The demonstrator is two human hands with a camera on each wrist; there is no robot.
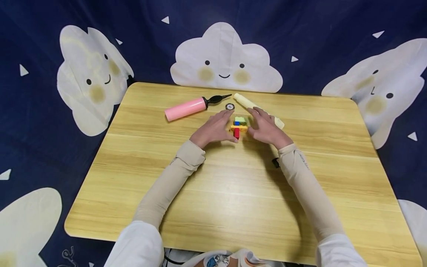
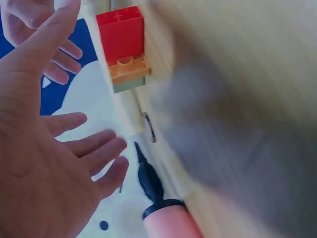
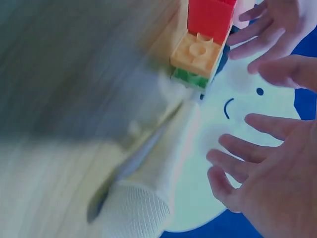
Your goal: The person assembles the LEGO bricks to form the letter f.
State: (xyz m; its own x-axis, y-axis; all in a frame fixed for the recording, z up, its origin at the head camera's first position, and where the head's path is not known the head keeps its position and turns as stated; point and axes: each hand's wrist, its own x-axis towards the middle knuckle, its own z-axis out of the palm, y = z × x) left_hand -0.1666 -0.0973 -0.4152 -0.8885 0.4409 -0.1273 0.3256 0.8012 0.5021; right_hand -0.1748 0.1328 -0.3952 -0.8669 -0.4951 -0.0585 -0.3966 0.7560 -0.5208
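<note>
A small stack of toy building blocks (image 1: 236,132) stands on the table between my two hands. It has red, orange, blue and green pieces; in the left wrist view the red block (image 2: 121,37) rises beside the orange block (image 2: 130,69). My left hand (image 1: 216,128) is to the left of the stack, fingers spread and slightly bent, with its thumb near the red block. On the other side my right hand (image 1: 265,128) has its fingers loosely bent and apart from the blocks in its wrist view. Neither palm holds anything.
Behind the left hand lies a pink hand pump (image 1: 186,109) with a black nozzle. A round dark-and-white disc (image 1: 229,106) sits behind the blocks. A pale yellow tube (image 1: 245,101) lies slantwise, partly covered by the right hand. A dark blue cloud-print curtain (image 1: 300,22) hangs behind the table (image 1: 227,207).
</note>
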